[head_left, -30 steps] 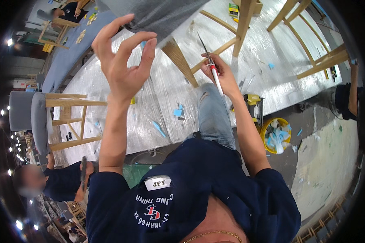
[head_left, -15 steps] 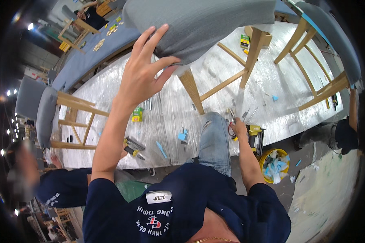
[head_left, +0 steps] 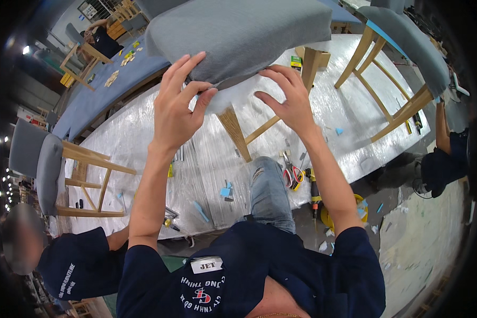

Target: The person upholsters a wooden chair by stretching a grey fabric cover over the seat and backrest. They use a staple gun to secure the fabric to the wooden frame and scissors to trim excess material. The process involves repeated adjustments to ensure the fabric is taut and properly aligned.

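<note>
A grey upholstered chair seat [head_left: 244, 37] on wooden legs stands in front of me, at the top of the head view. At its near left corner my left hand [head_left: 180, 106] pinches the lower edge of the fabric between thumb and index finger, with other fingers resting against the cover. My right hand [head_left: 294, 103] touches the near edge further right with its fingertips; its thumb stands apart, and no object shows in it. Scissors [head_left: 291, 174] with red and white handles lie below the right hand, by my knee. Beside them is a yellow and black nail or staple gun [head_left: 315, 193].
Another grey chair [head_left: 50, 172] lies at left, and one stands at right [head_left: 408, 42]. A plastic-wrapped table [head_left: 196, 175] carries blue scraps and tools. A yellow bucket [head_left: 328, 220] stands at its edge. Co-workers are at left [head_left: 85, 262] and right [head_left: 445, 164].
My right hand has let go of the scissors near my knee and risen to the seat's near edge. The left hand stays at the fabric corner. The view has shifted slightly.
</note>
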Motion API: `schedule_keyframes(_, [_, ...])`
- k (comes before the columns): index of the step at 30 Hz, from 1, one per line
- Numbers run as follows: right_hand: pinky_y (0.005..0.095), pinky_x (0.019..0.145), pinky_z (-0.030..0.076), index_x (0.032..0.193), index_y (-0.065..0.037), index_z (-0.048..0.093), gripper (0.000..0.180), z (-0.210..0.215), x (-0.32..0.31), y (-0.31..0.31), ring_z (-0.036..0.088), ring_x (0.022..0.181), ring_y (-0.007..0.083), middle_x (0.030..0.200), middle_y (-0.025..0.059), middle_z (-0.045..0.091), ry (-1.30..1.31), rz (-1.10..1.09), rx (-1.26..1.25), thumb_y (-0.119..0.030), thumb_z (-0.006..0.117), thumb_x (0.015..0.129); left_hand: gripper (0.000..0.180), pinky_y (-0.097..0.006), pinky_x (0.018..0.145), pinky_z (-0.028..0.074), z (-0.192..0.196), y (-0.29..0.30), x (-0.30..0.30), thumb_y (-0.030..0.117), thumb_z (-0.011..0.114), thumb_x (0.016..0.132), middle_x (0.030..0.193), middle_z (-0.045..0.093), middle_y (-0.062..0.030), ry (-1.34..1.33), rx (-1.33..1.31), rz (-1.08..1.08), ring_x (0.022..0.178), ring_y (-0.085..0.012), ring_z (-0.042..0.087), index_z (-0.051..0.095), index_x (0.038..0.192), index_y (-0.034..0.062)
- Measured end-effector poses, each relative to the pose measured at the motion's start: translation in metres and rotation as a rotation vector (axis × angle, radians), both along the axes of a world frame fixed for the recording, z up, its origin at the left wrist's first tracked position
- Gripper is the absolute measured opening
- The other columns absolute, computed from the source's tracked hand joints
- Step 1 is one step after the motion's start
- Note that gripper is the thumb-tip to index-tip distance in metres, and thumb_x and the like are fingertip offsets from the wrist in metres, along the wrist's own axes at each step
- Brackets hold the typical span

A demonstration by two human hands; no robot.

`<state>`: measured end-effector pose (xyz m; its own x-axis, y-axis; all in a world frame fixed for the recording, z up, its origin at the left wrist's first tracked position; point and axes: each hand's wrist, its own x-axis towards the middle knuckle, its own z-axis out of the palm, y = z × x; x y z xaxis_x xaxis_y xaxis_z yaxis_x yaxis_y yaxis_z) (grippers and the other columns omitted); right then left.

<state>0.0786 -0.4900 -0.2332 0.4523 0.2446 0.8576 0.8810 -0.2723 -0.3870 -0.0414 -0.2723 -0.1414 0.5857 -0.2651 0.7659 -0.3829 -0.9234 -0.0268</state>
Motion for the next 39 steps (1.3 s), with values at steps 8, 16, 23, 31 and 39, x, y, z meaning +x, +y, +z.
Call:
schedule_keyframes(8, [0.0356, 0.080, 0.047, 0.088, -0.011, 0.067, 0.017, 0.033, 0.017, 0.006, 0.059, 0.090, 0.0202, 0.091, -0.0006, 0.064, -0.292, -0.003, -0.243, -0.017, 0.078, 0.077, 0.015, -0.047, 0.113, 0.035, 0.007, 0.000, -0.004, 0.016, 0.074, 0.085, 0.148, 0.049, -0.0148, 0.151, 0.001, -0.063, 0.143, -0.0374, 0.036, 0.063, 0.083, 0.0060])
schedule_keyframes(16, [0.0351, 0.081, 0.045, 0.088, -0.013, 0.065, 0.015, 0.082, 0.033, 0.003, 0.059, 0.092, 0.0180, 0.089, -0.0042, 0.065, -0.488, -0.110, -0.345, -0.019, 0.075, 0.080, 0.019, -0.035, 0.092, 0.052, 0.009, 0.002, 0.006, 0.017, 0.069, 0.091, 0.134, 0.062, -0.0139, 0.123, -0.089, 0.016, 0.120, -0.0322, 0.062, 0.061, 0.083, 0.0014])
schedule_keyframes(23, [0.0358, 0.082, 0.044, 0.093, -0.015, 0.066, 0.023, 0.082, -0.002, 0.033, 0.057, 0.094, 0.0204, 0.100, -0.0029, 0.062, -0.392, 0.071, -0.289, -0.025, 0.079, 0.076, 0.020, -0.031, 0.088, 0.053, 0.000, 0.011, 0.010, 0.018, 0.071, 0.091, 0.125, 0.068, -0.0121, 0.054, -0.237, -0.065, 0.114, -0.0300, 0.066, 0.063, 0.089, 0.0003])
schedule_keyframes(31, [0.0413, 0.095, 0.045, 0.086, -0.011, 0.066, 0.024, 0.116, -0.007, 0.054, 0.057, 0.110, 0.0239, 0.115, 0.0016, 0.059, -0.481, 0.227, -0.423, -0.022, 0.081, 0.071, 0.030, -0.044, 0.112, 0.038, 0.003, 0.057, 0.000, 0.012, 0.082, 0.077, 0.145, 0.053, -0.0115, 0.137, -0.290, -0.235, 0.138, -0.0351, 0.044, 0.063, 0.100, 0.0077])
schedule_keyframes(39, [0.0379, 0.080, 0.054, 0.083, -0.008, 0.067, 0.020, 0.132, -0.005, 0.063, 0.063, 0.100, 0.0241, 0.119, 0.0030, 0.059, -0.451, 0.345, -0.610, -0.024, 0.078, 0.076, 0.025, -0.041, 0.109, 0.044, 0.015, 0.076, 0.007, 0.014, 0.083, 0.072, 0.146, 0.051, -0.0109, 0.171, 0.009, -0.226, 0.137, -0.0308, 0.046, 0.065, 0.088, 0.0076])
